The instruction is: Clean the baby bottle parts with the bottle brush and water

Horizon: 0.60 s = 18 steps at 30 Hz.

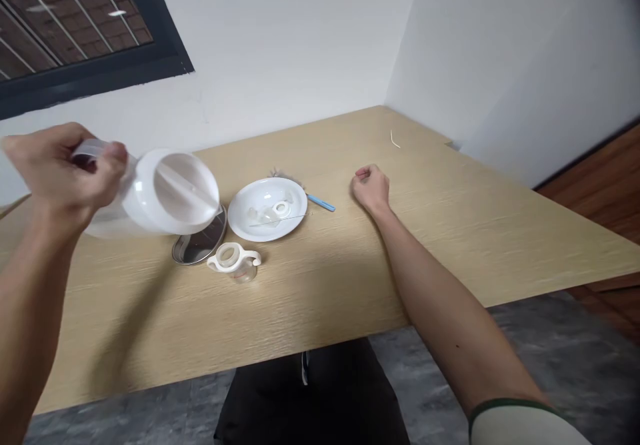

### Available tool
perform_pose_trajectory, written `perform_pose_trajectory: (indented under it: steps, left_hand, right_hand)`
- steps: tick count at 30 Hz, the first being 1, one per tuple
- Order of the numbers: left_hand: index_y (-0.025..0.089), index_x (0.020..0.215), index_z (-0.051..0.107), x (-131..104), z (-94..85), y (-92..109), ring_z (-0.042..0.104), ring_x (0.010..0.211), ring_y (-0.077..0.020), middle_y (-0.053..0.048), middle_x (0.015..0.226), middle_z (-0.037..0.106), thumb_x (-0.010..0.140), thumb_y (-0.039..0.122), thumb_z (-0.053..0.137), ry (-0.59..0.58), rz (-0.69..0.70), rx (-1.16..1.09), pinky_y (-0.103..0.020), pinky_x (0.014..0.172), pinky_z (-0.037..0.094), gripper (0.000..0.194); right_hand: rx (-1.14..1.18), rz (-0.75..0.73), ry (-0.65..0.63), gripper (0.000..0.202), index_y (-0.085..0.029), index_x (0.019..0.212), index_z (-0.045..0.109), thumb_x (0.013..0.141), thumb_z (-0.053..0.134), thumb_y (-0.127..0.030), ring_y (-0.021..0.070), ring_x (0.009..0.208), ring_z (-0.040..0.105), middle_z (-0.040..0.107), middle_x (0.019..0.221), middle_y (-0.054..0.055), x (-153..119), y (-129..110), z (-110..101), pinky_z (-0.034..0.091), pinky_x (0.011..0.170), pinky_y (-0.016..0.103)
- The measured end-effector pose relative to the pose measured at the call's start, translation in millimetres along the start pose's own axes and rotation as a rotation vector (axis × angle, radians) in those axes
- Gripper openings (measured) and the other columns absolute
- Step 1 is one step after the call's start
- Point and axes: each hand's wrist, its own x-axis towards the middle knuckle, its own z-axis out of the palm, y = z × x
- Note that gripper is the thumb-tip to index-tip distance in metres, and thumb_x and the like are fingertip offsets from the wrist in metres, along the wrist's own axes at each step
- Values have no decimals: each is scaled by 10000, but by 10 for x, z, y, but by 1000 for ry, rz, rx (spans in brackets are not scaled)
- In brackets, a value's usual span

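My left hand (75,172) is wrapped round the handle of a white plastic pitcher (145,195). The pitcher is raised and tipped to the right, its lidded mouth above a round metal dish (200,245), which it partly hides. Just in front of the dish stands a small clear baby bottle (237,264) with a white two-handled collar and an open top. A white bowl (240,198) beside it holds white and clear bottle parts, with a thin wire lying across. My right hand (371,190) rests on the table in a loose fist, apart from these things.
Behind the bowl lies a bristle brush with a blue handle (321,202). A thin bent white strip (395,140) is at the back right of the wooden table (320,285). White walls border the far side, with a barred window (75,25) at upper left.
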Motion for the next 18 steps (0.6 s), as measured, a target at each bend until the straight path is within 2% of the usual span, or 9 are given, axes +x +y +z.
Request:
perform_pose_trajectory:
  steps: [1,3,6,8,12,15,18]
  left_hand:
    - [242,583,362,59,48,67,292,520,-117,41,467,276,783,512,527,43,45,7,-350,571,196,374]
    - [244,581,369,169,164,228,351,514,-117,30,483,345,785,514,527,24,135,3,-361,577,223,373]
    - [260,604,406,320,391,503,359,484,-139,22,489,375,769,557,506,-119,228,-9,-365,562,290,354]
    - [266,584,376,420,564,690,347,460,-145,20,470,359,750,578,512,-194,275,-18,-364,553,308,379]
    - [258,581,296,619,884,1012,316,488,-147,9,490,339,764,560,505,-284,344,-38,-358,568,307,411]
    - [254,595,262,752,1033,1133,265,508,-149,13,480,295,765,545,525,-286,358,-14,-356,566,272,428]
    - [260,591,254,846,1072,1102,233,506,-147,15,486,291,751,571,526,-291,357,17,-361,572,234,444]
  right_hand:
    - [0,-1,-4,136,-218,840,586,722,578,-152,248,835,642,692,849,65,0,1,8,490,865,410]
    - [-1,-2,-7,133,-220,840,593,726,584,-152,251,835,640,698,853,67,5,5,24,491,862,411]
    - [2,-3,-4,130,-223,847,602,736,589,-156,255,841,642,706,857,69,17,14,38,494,864,413]
    - [6,-3,-5,126,-224,850,605,743,591,-159,257,843,646,712,859,71,24,22,40,497,863,413]
    - [22,0,-8,110,-225,849,612,759,595,-165,255,823,655,719,846,72,31,34,32,506,849,409]
    - [36,-1,-4,90,-220,861,627,785,597,-183,255,816,663,724,844,77,35,37,24,509,855,412]
    - [51,-12,1,73,-212,880,647,819,608,-216,258,848,678,735,868,88,40,41,16,506,889,416]
